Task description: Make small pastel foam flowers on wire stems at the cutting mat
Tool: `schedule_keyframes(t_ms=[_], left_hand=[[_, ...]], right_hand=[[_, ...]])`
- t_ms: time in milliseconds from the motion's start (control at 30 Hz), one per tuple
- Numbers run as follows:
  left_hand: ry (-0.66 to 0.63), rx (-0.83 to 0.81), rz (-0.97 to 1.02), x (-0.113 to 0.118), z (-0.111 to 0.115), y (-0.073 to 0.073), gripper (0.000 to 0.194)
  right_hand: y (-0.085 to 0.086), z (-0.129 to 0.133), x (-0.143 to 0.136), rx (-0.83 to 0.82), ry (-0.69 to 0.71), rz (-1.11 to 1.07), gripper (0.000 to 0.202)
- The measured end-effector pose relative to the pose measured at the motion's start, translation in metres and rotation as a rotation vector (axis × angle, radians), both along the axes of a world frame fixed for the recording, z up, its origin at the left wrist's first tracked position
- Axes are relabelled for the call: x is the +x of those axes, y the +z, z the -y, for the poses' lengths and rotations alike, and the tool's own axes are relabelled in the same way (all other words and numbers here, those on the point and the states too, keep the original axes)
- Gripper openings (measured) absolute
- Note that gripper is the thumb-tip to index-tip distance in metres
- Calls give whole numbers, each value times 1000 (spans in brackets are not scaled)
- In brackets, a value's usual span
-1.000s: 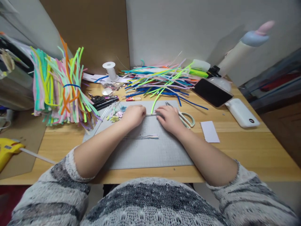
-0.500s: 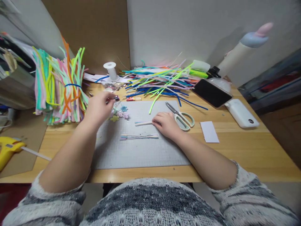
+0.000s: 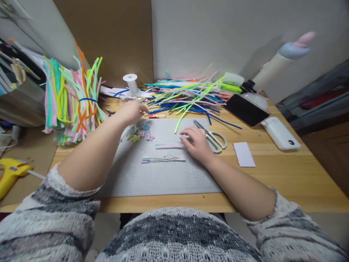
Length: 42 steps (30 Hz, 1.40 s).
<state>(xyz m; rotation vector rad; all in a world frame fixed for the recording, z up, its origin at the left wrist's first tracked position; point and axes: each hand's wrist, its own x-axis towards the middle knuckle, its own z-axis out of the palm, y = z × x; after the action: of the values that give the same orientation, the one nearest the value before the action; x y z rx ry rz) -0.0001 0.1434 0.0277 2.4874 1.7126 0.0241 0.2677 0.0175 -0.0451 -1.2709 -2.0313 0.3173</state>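
My left hand point(image 3: 133, 112) reaches over the far left of the grey cutting mat point(image 3: 131, 182). Its fingers are stretched forward and look apart, close to a small tube with a red label point(image 3: 157, 115). Just below it lie small felt-like flowers point(image 3: 141, 133) in blue, yellow-green and lilac. Fingers slightly bent and apart, my right hand point(image 3: 196, 143) rests at the right end of some pale thin strips point(image 3: 168, 146); whether it touches them is unclear. Nearer to me lies a row of thin stems with pastel ends point(image 3: 163, 159). Scissors point(image 3: 215, 140) lie beside my right hand.
Behind the mat spreads a heap of coloured pipe cleaners point(image 3: 188, 94), with a white spool point(image 3: 132, 85) to its left. A tied pipe-cleaner bundle point(image 3: 73, 102) and a yellow glue gun point(image 3: 12, 174) are at left. Right are a phone point(image 3: 247, 110), white power bank point(image 3: 282, 134) and white card point(image 3: 244, 154).
My left hand has moved to the right, toward the red-labelled tube, covering a dark small item. My right hand's fingers have lifted and spread from the pale strips.
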Motion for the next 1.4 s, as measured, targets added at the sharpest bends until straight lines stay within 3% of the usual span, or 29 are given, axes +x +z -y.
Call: schedule_keyframes(t_ms=[67,167,267,333,433,567,667,767,867,1200,1400], left_hand=[[-138,-5,-29,9,-14,-14,31],[-147,23,-52,16,-26,-30,33],[-122,8,-71,19,-29,-36,30],[-120,-3,-85,17,-29,-33,29],[-97,-10,-55,9,-30,-18,38],[183,75,19,-16,-39,12,39],[213,-49,-126,-34,-45,22,29],[97,-179,-291,-43,-46,13,22],[29,-147,-306,-44,-40,0,25],[108,85,-340,-42,-33,-15,41],[126,82,-348,-39,-28,-15,28]], right_hand=[[-2,-1,1,6,-7,-16,14],[-3,-2,1,10,-31,-25,16],[-3,-3,1,0,-39,-25,16],[-4,-4,0,-13,-34,-21,16],[-4,-4,0,-17,-28,-22,16],[-5,-5,1,1,-20,-44,16],[-6,-5,1,-10,-18,-48,15],[-6,-6,1,-28,-12,-46,15],[-7,-7,1,-35,8,-53,14],[-8,-8,3,-46,48,-97,13],[-7,-7,2,-36,67,-109,13]])
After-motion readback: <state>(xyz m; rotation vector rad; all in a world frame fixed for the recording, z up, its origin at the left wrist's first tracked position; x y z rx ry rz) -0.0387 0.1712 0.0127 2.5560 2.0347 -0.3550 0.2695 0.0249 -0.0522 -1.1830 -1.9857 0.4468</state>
